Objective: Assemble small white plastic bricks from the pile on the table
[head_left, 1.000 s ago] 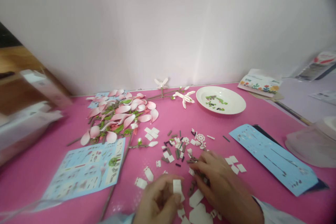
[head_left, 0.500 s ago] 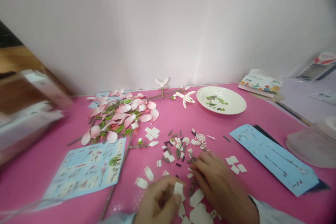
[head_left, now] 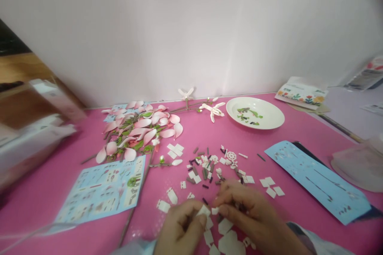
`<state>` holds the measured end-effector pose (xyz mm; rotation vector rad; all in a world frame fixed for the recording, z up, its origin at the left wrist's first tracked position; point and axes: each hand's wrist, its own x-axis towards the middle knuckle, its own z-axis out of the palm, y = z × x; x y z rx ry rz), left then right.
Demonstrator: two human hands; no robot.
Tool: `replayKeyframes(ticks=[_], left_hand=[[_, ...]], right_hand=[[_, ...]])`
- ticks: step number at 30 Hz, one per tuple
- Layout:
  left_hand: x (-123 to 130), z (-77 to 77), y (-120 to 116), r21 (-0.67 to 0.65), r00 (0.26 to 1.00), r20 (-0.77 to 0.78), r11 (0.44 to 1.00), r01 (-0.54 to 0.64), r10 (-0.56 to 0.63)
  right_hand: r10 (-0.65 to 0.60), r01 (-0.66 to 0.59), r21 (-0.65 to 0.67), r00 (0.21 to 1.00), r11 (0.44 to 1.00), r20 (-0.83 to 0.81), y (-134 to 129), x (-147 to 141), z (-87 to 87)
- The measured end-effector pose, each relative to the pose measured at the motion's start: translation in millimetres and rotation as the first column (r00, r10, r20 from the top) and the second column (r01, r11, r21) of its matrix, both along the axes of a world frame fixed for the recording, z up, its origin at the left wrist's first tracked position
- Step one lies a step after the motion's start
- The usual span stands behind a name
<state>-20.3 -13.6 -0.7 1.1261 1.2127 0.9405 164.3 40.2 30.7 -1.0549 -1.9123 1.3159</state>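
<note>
My left hand [head_left: 182, 225], at the bottom middle, pinches a flat white tile [head_left: 204, 210] between thumb and fingers. Close beside it, my right hand [head_left: 247, 211] is closed on a small white piece [head_left: 215, 210]. The two pieces face each other across a narrow gap. Under and between the hands lie larger white plates [head_left: 230, 243]. Beyond them spreads a loose pile of small white, brown, green and black pieces [head_left: 205, 172]. Two white tiles with clips [head_left: 172, 195] rest left of my left hand.
Pink petals and stems [head_left: 140, 127] are heaped at the left above a blue parts sheet [head_left: 101, 191]. A white plate [head_left: 269, 117] with green bits stands at the back. At right lie a blue booklet [head_left: 317, 183] and a translucent container [head_left: 356, 167]. A long brown stem [head_left: 133, 207] runs forward.
My right hand has drawn back from the loose pile towards my left hand, now with a small white piece in its fingers. My left hand keeps its tile. The view has shifted slightly.
</note>
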Motion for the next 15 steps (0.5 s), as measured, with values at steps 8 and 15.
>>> replayKeyframes(ticks=[8, 15], left_hand=[[1.0, 4.2, 1.2, 0.006, 0.998, -0.035, 0.999, 0.044, -0.044], [2.4, 3.3, 1.6, 0.006, 0.992, -0.098, 0.997, 0.077, -0.076]], right_hand=[[0.024, -0.024, -0.009, 1.0, 1.0, -0.007, -3.4, 0.1, -1.7], [0.003, -0.004, 0.024, 0.998, 1.0, 0.06, -2.4, -1.7, -1.5]])
